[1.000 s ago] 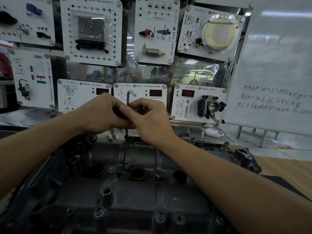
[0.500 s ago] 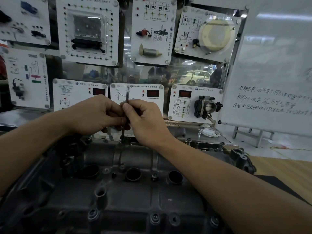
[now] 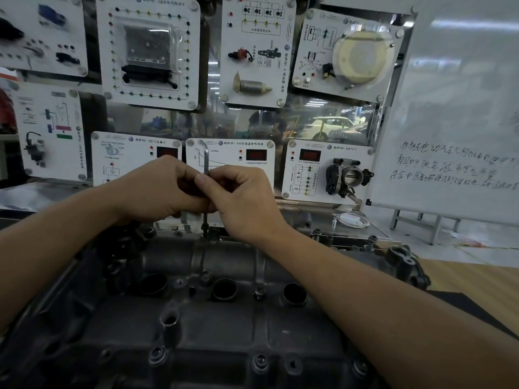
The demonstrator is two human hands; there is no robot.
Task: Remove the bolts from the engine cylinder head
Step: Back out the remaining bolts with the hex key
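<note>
A wall of white training panels and a whiteboard are behind the bench. The grey cylinder head lies in front and looks heavy and hard. The left hand and right hand both pinch a thin hex key. It stands straight up in a bolt at the far edge. The bolt is small, hard and maybe oily, so grab it by its top.

I see dim indoor light: the cylinder head lies in shadow, glare streaks the whiteboard, top-left panels are blurred, and straight lines bow near the edges
</note>
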